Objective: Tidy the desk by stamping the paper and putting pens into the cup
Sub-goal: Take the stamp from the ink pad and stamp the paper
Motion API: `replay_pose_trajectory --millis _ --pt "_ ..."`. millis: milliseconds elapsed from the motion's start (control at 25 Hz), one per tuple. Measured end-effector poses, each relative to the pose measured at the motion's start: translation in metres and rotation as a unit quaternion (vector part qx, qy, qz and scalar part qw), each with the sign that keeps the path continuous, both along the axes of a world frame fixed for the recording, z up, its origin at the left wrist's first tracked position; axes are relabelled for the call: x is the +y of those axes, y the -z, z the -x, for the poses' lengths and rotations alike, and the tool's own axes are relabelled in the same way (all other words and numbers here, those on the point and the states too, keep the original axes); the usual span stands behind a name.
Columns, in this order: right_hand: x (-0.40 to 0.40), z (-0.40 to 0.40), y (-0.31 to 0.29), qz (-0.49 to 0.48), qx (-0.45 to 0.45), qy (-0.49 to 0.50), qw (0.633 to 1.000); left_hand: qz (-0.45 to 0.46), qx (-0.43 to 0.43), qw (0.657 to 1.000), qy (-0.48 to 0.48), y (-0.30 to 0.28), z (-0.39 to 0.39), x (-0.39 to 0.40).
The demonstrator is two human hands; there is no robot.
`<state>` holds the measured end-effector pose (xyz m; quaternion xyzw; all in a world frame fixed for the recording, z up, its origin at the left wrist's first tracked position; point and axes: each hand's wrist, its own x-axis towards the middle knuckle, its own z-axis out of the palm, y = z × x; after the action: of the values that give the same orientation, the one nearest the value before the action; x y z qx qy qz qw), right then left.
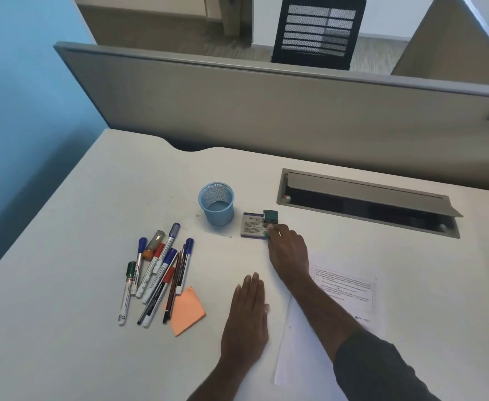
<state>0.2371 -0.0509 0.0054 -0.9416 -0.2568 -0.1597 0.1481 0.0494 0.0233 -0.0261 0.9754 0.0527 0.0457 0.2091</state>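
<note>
A blue mesh cup (216,203) stands upright at the desk's middle. Right of it lies a grey and purple ink pad box (253,225) with a green stamp (271,217) at its far right corner. My right hand (288,251) reaches over the printed paper (350,290), and its curled fingertips grip the pad's near right corner just below the stamp. My left hand (247,319) rests flat on the desk, fingers straight, just left of the paper. Several pens and markers (158,270) lie in a loose pile left of both hands.
An orange sticky note (186,311) lies by the pens' near end. A recessed cable tray with a raised lid (367,198) sits at the back right of the white desk (92,212). A grey partition (266,111) lines the far edge.
</note>
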Motion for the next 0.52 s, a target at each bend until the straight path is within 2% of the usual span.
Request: replay_pose_trajectory --millis 520 --pt "0.0006 0.0039 -0.0025 0.009 0.055 0.017 0.998 -0.010 0.003 1.000 -0.002 0.0007 -0.0005 0.0001"
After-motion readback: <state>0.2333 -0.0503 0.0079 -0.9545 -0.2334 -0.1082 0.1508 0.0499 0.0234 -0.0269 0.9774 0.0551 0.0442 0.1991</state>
